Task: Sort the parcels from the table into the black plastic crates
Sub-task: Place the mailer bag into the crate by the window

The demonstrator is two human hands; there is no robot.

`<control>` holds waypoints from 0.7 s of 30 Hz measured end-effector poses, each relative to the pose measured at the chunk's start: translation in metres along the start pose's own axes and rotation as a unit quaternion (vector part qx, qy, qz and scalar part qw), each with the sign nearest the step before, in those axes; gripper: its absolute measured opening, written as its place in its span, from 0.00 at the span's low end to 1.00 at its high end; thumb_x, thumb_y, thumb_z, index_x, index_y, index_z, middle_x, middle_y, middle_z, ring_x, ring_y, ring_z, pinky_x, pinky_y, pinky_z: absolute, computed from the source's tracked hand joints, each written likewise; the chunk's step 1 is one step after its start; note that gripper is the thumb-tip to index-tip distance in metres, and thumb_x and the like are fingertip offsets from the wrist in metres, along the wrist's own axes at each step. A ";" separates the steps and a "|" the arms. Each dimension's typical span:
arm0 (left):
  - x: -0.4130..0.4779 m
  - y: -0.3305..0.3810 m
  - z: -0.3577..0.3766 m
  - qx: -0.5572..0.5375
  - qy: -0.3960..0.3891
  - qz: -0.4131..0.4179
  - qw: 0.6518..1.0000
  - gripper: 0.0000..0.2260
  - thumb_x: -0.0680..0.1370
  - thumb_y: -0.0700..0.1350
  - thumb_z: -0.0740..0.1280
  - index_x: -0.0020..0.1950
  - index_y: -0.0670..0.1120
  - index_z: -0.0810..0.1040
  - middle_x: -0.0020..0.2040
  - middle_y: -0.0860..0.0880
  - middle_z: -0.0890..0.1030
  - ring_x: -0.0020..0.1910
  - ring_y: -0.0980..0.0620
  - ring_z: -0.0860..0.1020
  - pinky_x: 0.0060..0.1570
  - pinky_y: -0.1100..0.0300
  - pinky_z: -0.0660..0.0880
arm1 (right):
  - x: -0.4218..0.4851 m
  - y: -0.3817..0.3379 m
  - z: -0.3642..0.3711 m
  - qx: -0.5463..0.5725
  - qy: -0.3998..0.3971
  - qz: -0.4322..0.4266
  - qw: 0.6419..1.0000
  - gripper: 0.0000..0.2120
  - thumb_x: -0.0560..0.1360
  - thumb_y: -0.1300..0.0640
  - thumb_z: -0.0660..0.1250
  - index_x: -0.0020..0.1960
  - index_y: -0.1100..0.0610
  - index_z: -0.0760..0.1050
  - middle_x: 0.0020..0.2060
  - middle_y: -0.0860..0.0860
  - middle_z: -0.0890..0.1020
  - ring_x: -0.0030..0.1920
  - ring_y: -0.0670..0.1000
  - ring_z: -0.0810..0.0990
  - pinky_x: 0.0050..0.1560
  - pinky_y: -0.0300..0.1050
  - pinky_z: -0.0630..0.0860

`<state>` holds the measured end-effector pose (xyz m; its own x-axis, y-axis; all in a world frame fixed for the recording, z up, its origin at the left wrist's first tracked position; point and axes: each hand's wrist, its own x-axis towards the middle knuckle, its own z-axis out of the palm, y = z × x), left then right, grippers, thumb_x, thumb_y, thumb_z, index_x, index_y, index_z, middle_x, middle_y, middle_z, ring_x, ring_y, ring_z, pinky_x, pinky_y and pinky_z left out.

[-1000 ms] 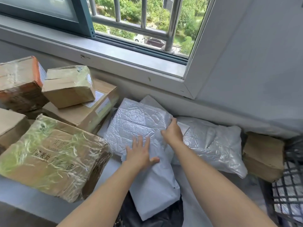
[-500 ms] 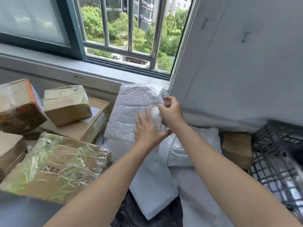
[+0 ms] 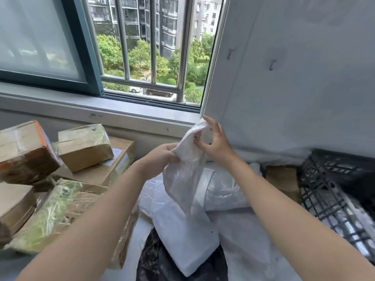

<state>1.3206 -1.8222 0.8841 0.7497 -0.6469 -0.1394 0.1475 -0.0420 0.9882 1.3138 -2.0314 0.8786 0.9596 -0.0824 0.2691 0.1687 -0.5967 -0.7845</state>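
Head view: soft poly-bag parcel [image 3: 186, 175] is held up in the air at frame centre, clear of the desk [image 3: 10, 266] and above the mailer pile.

Left grip [image 3: 162, 157] has its fingers curled round the bag's upper left edge, bunching the film. Right grip [image 3: 215, 145] pinches the top corner btwn thumb and fingers, w/ the index finger stretched up past the bag's top edge.

Handling (my guess):
- Light, no stiffness. The bag hangs limp and folds over at the top.
- Film looks slick, so a flat-palm hold could slide. Better to bunch the neck or pinch the top seam, as now.
- Lower part would swing if moved fast. A 2nd grip under the belly would steady it.
- Doesn't look fragile, but contents not visible, so can't tell.

Looks:
- Whitish, semi-clear plastic, crinkled and glossy.
- Top part more opaque w/ a textured surface.
- Small red print near the top by the right grip, too blurred to read.

Around:
- Black crate [image 3: 334, 179] at 3 o'clock, well apart from the bag. Something pale shows through its mesh.
- Flat white mailer [image 3: 182, 236] at 6 o'clock below the bag.
- Silver bubble mailer [image 3: 223, 191] just right of it.
- Taped cardboard boxes [image 3: 85, 147] stacked at 9 o'clock.
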 end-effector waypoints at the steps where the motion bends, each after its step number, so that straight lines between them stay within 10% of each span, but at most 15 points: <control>1: -0.001 0.002 -0.005 -0.016 -0.020 -0.010 1.000 0.19 0.72 0.24 0.57 0.51 0.41 0.82 0.41 0.47 0.83 0.38 0.52 0.81 0.38 0.63 0.77 | -0.001 -0.001 -0.004 0.022 -0.014 0.020 0.999 0.38 0.72 0.43 0.74 0.75 0.37 0.57 0.71 0.50 0.63 0.71 0.46 0.63 0.68 0.42 0.64; 6: -0.001 0.008 -0.010 -0.055 -0.029 -0.045 0.997 0.16 0.72 0.27 0.59 0.51 0.40 0.82 0.45 0.42 0.83 0.40 0.46 0.82 0.39 0.58 0.80 | -0.005 0.002 -0.024 0.121 -0.061 0.114 0.984 0.53 0.62 0.31 0.74 0.78 0.38 0.48 0.66 0.46 0.74 0.64 0.46 0.76 0.59 0.44 0.75; 12: 0.006 0.009 -0.007 0.040 0.086 -0.054 0.994 0.17 0.65 0.31 0.62 0.53 0.34 0.78 0.46 0.39 0.80 0.44 0.43 0.78 0.47 0.50 0.73 | -0.012 0.019 -0.039 0.048 0.010 0.152 0.987 0.15 0.73 0.44 0.74 0.49 0.54 0.78 0.42 0.48 0.83 0.42 0.50 0.81 0.42 0.45 0.76; 21: 0.022 0.003 -0.004 0.091 0.235 -0.017 0.968 0.10 0.74 0.37 0.72 0.54 0.45 0.78 0.49 0.42 0.82 0.40 0.49 0.80 0.37 0.59 0.77 | -0.011 0.012 -0.050 -0.010 0.109 0.127 0.986 0.14 0.79 0.49 0.67 0.42 0.60 0.74 0.31 0.46 0.75 0.31 0.45 0.69 0.31 0.41 0.65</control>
<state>1.3403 -1.8340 0.8839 0.9630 -0.2276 -0.1442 0.0936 -0.2191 0.9712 1.2942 -2.0772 0.8940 0.8989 -0.3991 0.1809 -0.0769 -0.5501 -0.8315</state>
